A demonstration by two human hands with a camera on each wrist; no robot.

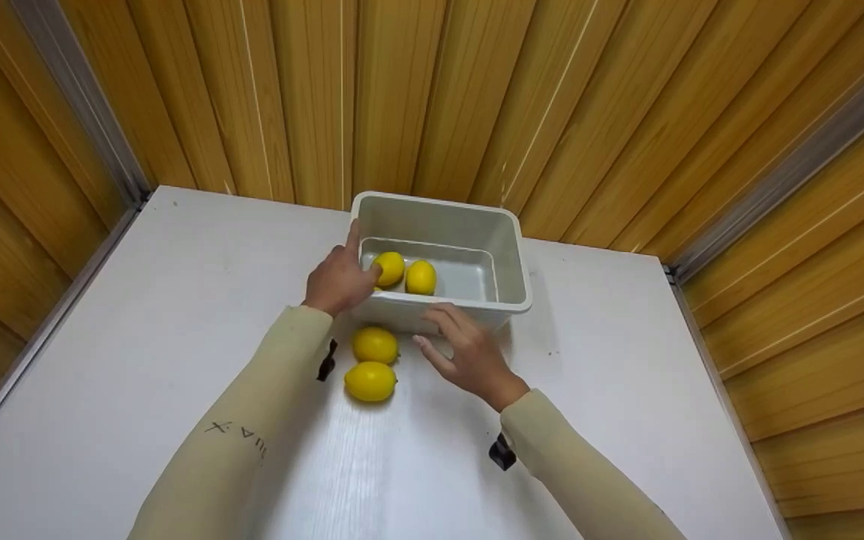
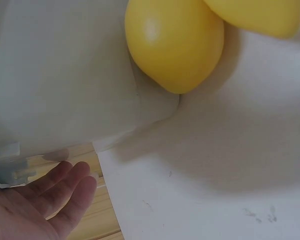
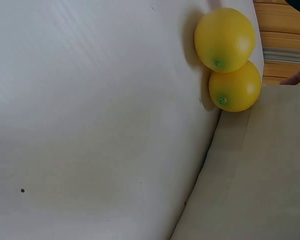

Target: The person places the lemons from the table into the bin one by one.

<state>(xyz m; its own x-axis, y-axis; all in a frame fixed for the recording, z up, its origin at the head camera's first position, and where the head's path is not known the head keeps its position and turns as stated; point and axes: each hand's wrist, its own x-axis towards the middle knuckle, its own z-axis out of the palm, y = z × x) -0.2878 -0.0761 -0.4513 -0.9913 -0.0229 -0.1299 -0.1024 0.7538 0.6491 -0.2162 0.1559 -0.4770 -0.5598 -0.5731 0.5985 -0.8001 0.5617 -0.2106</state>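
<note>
A pale grey plastic bin (image 1: pixel 451 306) stands on the table with yellow lemons inside, two plainly visible (image 1: pixel 421 278) and a third partly hidden under my left thumb. My left hand (image 1: pixel 338 279) straddles the bin's left wall, thumb inside the rim and fingers outside; it holds the bin there. In the left wrist view those fingers (image 2: pixel 72 192) hang beside the outer wall. My right hand (image 1: pixel 469 356) is at the front wall, fingers spread and lightly bent, holding nothing. Two more lemons lie before the bin, the nearer lemon (image 1: pixel 370 382) and the farther lemon (image 1: pixel 376 346).
The white table (image 1: pixel 199 300) meets a wood-patterned back wall (image 1: pixel 417 97) just behind the bin. Similar panels with metal strips (image 1: pixel 87 97) enclose both sides. A black wrist strap piece (image 1: pixel 502 453) hangs under the right sleeve.
</note>
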